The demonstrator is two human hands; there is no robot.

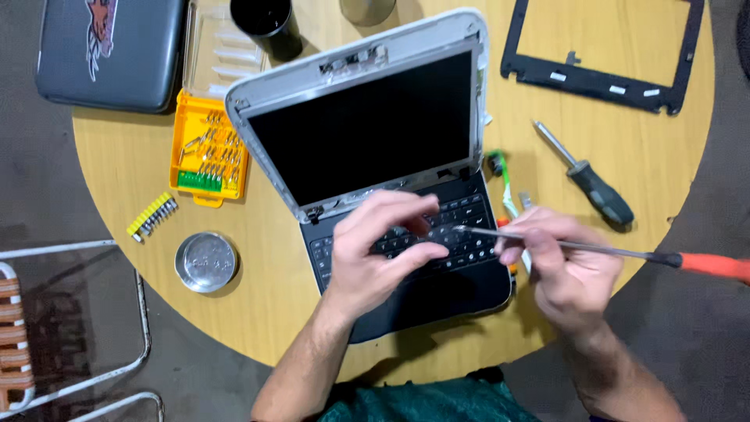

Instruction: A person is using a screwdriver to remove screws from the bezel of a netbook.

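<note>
Round and pale, a wooden table carries everything over a dark floor. Pinched shut in the right hand is a long screwdriver, held on the bare steel shaft, its orange handle trailing out past the wrist and its tip just ahead of the fingers, over the keys. That shaft looks thin, stiff and slick, so the handle would likely give the surer hold. Just beyond the tip, the left hand rests curled on the keyboard of a small laptop, holding nothing. Its screen stands bare of its frame and looks fragile; better taken by the solid base. Farther out lie a black bezel, a second screwdriver, a yellow bit case and a tin.
</note>
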